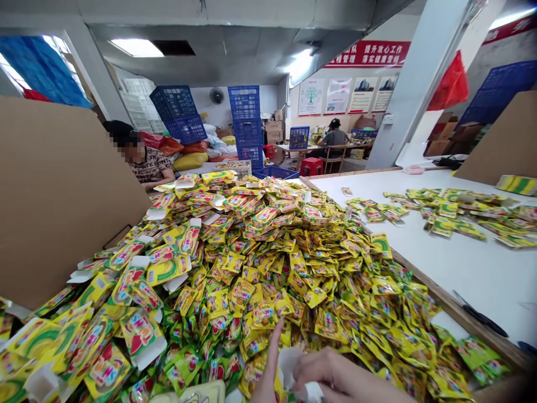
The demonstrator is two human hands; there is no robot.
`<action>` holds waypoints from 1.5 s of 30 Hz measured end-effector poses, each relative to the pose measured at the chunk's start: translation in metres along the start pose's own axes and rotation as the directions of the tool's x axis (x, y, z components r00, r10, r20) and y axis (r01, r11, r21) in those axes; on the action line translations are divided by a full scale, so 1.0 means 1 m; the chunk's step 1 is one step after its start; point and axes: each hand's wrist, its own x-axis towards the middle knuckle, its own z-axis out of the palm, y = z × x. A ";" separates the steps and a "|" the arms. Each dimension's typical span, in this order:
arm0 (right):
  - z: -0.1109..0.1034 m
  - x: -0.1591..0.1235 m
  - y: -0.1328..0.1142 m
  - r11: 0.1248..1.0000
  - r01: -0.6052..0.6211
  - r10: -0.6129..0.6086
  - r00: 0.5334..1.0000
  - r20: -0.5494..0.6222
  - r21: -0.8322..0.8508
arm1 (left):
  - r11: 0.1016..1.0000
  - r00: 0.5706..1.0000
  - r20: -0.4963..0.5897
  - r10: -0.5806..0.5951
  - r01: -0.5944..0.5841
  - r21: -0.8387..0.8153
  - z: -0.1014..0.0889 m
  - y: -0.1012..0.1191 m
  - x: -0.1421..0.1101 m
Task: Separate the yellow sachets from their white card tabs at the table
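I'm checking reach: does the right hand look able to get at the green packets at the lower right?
Probably yes: the green packets lie uncovered nearby, though the right hand seems to be holding a white-flapped carton.

A white tabletop [453,271] carries scattered yellow cartons [448,210] and black-handled scissors [486,320].

CAM: head | MOUNT: worn on head | AXIS: forward and down across pile [289,252] | NEAR: left hand [269,366], right hand [329,369] | FAR: banner [369,54]

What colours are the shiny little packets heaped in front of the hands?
The packets are mostly yellow, some green; the head view shows them.
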 end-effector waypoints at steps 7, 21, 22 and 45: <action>-0.072 -0.070 0.046 0.912 -0.234 -0.039 0.768 -0.639 -0.337 | 0.901 0.978 0.204 0.047 -0.129 0.413 0.008 0.051 0.028; -0.037 0.075 0.084 0.825 -0.468 0.174 0.744 -0.645 -0.317 | 0.257 0.885 -0.065 0.461 -0.063 0.964 -0.052 0.045 0.092; -0.035 0.077 0.088 0.855 -0.445 0.189 0.747 -0.638 -0.267 | 0.240 0.877 -0.076 0.475 -0.046 0.970 -0.049 0.044 0.100; 0.018 0.044 0.071 0.454 0.176 0.541 0.725 -0.427 0.874 | 0.561 0.871 -0.197 0.449 -0.103 0.821 -0.054 0.045 0.110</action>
